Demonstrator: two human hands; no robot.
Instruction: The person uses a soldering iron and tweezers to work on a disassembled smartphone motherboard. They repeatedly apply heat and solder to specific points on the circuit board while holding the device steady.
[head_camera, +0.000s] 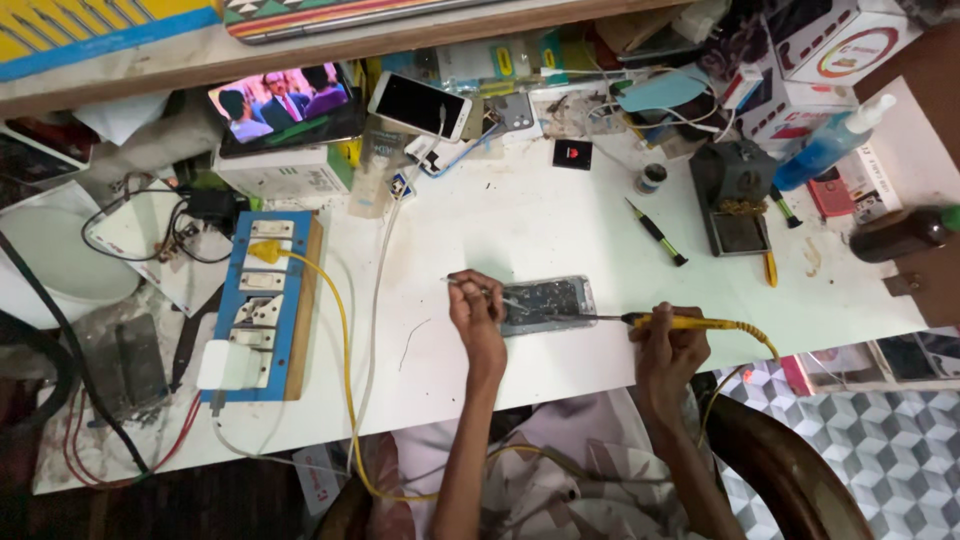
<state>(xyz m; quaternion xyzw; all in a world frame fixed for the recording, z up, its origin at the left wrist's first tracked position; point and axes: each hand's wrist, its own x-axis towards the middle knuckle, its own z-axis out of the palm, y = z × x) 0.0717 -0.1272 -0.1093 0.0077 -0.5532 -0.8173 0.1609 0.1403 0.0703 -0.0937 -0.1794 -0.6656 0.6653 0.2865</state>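
From the head camera, a small round pot (650, 178) is sitting at about one o'clock from the hands, its contents too small to make out; further right a blue spray bottle (828, 145) is lying tilted, and a dark brown bottle (903, 234) is resting on its side at three o'clock.

The opened phone (545, 303) is lying flat at the middle of the white table (500, 220) — its back is off and greyish inner parts are showing, blurred.

The left hand (476, 318) is pinching thin tweezers (475, 289) over the phone's left end. The right hand (668, 345) is gripping a yellow-handled soldering iron (680, 322), whose tip is touching the phone's right edge. Its yellow cord (345, 360) is running to a blue switch board (262, 300) at nine o'clock.

The hand is covering the tweezers' tips.
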